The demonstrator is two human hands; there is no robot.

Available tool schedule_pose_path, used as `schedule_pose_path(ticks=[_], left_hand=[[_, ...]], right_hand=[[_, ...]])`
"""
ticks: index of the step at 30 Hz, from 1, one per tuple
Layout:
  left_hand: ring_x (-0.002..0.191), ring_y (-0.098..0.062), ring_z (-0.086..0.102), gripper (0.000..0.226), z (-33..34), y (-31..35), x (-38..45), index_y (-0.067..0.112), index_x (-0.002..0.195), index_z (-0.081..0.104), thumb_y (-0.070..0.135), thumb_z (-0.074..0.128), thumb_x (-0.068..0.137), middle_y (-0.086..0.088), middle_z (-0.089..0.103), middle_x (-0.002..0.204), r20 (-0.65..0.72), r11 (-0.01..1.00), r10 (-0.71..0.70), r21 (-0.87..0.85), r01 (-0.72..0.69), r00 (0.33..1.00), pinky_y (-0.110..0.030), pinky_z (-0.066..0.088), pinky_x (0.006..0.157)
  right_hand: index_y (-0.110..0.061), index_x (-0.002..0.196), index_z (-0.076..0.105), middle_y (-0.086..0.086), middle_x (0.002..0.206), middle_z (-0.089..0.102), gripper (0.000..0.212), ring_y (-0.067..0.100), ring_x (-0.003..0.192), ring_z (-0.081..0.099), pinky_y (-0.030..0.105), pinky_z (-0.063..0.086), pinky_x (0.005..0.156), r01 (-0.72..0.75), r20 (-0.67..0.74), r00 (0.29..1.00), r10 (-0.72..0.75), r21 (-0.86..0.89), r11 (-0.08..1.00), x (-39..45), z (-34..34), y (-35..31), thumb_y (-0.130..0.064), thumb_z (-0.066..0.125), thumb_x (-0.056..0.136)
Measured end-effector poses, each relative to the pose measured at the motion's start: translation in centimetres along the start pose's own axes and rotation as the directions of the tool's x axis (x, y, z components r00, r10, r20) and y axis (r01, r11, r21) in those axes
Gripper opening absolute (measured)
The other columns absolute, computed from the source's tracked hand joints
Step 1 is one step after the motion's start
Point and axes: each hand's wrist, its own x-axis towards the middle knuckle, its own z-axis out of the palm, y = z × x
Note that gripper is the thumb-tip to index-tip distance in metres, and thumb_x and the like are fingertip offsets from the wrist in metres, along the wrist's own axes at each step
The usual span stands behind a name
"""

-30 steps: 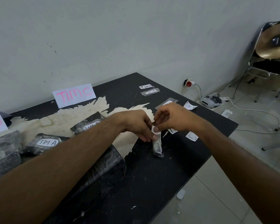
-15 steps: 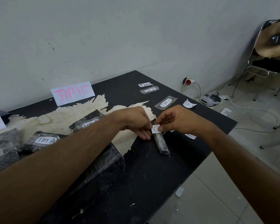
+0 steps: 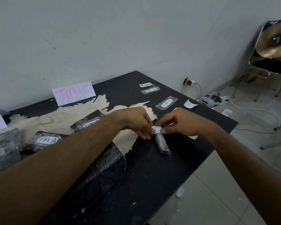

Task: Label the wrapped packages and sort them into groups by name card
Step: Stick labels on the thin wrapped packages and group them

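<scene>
Both hands meet over the black table [image 3: 152, 176]. The left hand [image 3: 136, 122] and right hand [image 3: 180, 122] each pinch one end of a small white label [image 3: 156, 129] marked "C", held across the far end of a small wrapped package [image 3: 163, 143] lying on the table near its right edge. The "TIM C" name card [image 3: 73, 93] stands against the wall, well apart. Packages labelled "TIM A" [image 3: 45, 140] and "TIM B" [image 3: 88, 121] lie to the left.
</scene>
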Motion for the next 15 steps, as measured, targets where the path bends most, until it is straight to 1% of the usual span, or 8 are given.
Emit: schedule_pose_path(ticks=[2,4,6,8,9,11,12,15], left_hand=[[0.077,-0.017,0.077,0.019,-0.07,0.03,-0.13,-0.001,0.105,0.078,-0.004,0.077,0.086,-0.013,0.078,0.082,0.007,0.998,0.017,0.052,-0.018,1.000,-0.023,0.062,0.071],[0.076,-0.017,0.076,0.020,0.03,0.07,-0.14,0.001,0.103,0.078,-0.005,0.078,0.084,-0.011,0.078,0.081,-0.010,0.995,0.026,0.096,-0.025,1.000,-0.022,0.061,0.069],[0.072,-0.015,0.075,0.020,0.15,0.14,-0.05,-0.002,0.104,0.077,-0.006,0.078,0.084,-0.008,0.078,0.076,-0.027,0.992,0.032,0.126,-0.029,0.999,-0.022,0.061,0.066],[0.068,-0.014,0.075,0.021,0.24,0.26,-0.03,-0.004,0.104,0.077,-0.008,0.077,0.083,-0.007,0.077,0.075,-0.033,0.988,0.038,0.152,-0.033,0.999,-0.022,0.061,0.065],[0.069,-0.014,0.075,0.021,0.24,0.31,-0.08,-0.004,0.104,0.077,-0.008,0.078,0.083,-0.009,0.078,0.078,-0.035,0.985,0.042,0.169,-0.035,0.999,-0.024,0.062,0.066],[0.072,-0.018,0.074,0.023,0.10,0.37,-0.27,-0.004,0.106,0.077,-0.007,0.078,0.083,-0.016,0.078,0.085,-0.038,0.980,0.047,0.195,-0.038,0.998,-0.027,0.063,0.070],[0.071,-0.019,0.075,0.025,-0.03,0.37,-0.40,-0.004,0.107,0.076,-0.008,0.078,0.083,-0.016,0.078,0.085,-0.049,0.980,0.049,0.196,-0.039,0.998,-0.028,0.063,0.070],[0.068,-0.025,0.076,0.029,-0.45,0.43,-0.74,0.001,0.108,0.070,-0.010,0.077,0.082,-0.019,0.078,0.083,-0.126,0.988,0.056,0.150,-0.037,0.990,-0.032,0.064,0.062]], right_hand=[[-0.038,0.120,0.075,-0.021,0.112,0.072,0.032,0.002,0.103,0.065,0.035,0.053,0.099,-0.011,0.016,1.000,0.012,-0.075,0.997,-0.11,-0.13,-0.30,-0.035,0.078,0.088],[-0.038,0.124,0.073,-0.024,0.112,0.070,0.033,-0.005,0.100,0.062,0.023,0.050,0.091,-0.003,0.026,1.000,0.006,-0.116,0.993,-0.25,-0.06,-0.48,-0.037,0.075,0.091],[-0.037,0.128,0.070,-0.028,0.109,0.064,0.034,-0.011,0.096,0.058,0.010,0.041,0.082,0.016,0.033,0.999,-0.011,-0.159,0.987,-0.42,0.14,-0.61,-0.038,0.071,0.094],[-0.036,0.133,0.066,-0.027,0.109,0.059,0.035,-0.017,0.096,0.053,0.004,0.039,0.078,0.035,0.053,0.998,-0.025,-0.206,0.978,-0.63,0.29,-0.68,-0.038,0.066,0.098],[-0.036,0.134,0.065,-0.026,0.109,0.057,0.034,-0.020,0.096,0.051,0.001,0.038,0.079,0.041,0.064,0.998,-0.027,-0.223,0.974,-0.71,0.34,-0.68,-0.037,0.063,0.100],[-0.036,0.136,0.063,-0.027,0.106,0.055,0.035,-0.024,0.095,0.047,-0.002,0.036,0.078,0.042,0.066,0.997,-0.027,-0.237,0.970,-0.78,0.41,-0.60,-0.037,0.062,0.101],[-0.036,0.136,0.063,-0.028,0.106,0.056,0.036,-0.024,0.095,0.049,-0.002,0.037,0.077,0.037,0.051,0.998,-0.026,-0.226,0.973,-0.78,0.44,-0.56,-0.038,0.064,0.100],[-0.039,0.129,0.067,-0.023,0.106,0.066,0.037,-0.010,0.094,0.059,0.003,0.043,0.074,0.035,-0.032,0.999,-0.039,-0.127,0.991,-0.70,0.49,-0.38,-0.037,0.073,0.093]])
